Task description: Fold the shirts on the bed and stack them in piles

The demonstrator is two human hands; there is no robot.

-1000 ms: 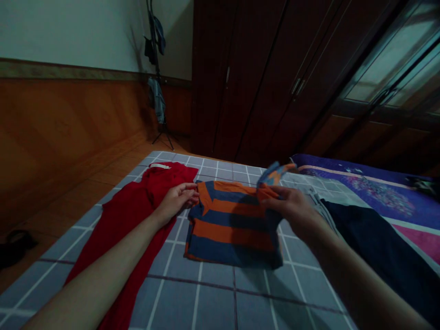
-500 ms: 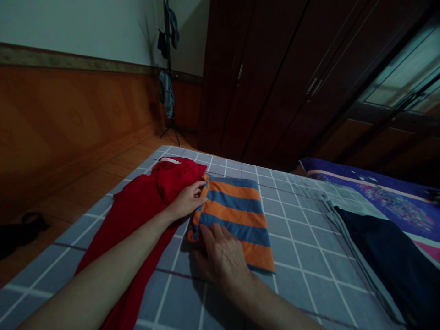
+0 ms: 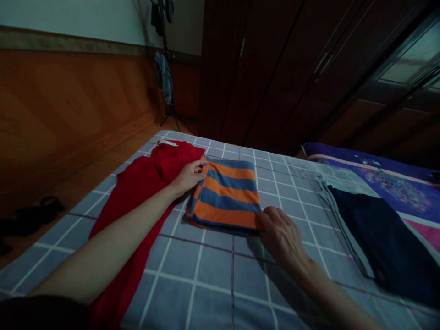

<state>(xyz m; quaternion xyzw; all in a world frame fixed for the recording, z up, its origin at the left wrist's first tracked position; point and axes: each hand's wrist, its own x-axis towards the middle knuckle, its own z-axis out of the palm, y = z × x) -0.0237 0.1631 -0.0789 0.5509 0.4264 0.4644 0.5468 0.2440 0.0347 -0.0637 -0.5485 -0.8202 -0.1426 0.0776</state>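
An orange and blue striped cloth (image 3: 228,192), folded into a flat rectangle, lies on the grey checked bedspread (image 3: 215,286). My left hand (image 3: 188,178) touches its far left corner, the fingertips closed at the edge. My right hand (image 3: 280,229) pinches the near right corner with its fingers together. Under my left forearm spreads a red garment (image 3: 137,192) with a small white strip near its top.
Dark navy folded clothing (image 3: 381,238) rests on the bed's right side, beside a purple patterned cover (image 3: 395,188). A coat stand (image 3: 165,75) and a dark wardrobe (image 3: 254,73) stand beyond. Black items (image 3: 32,217) lie on the floor at left.
My right hand has moved right, from the cloth's near left part to its near right corner. The cloth's near edge now lies straighter. The view has tilted slightly downward.
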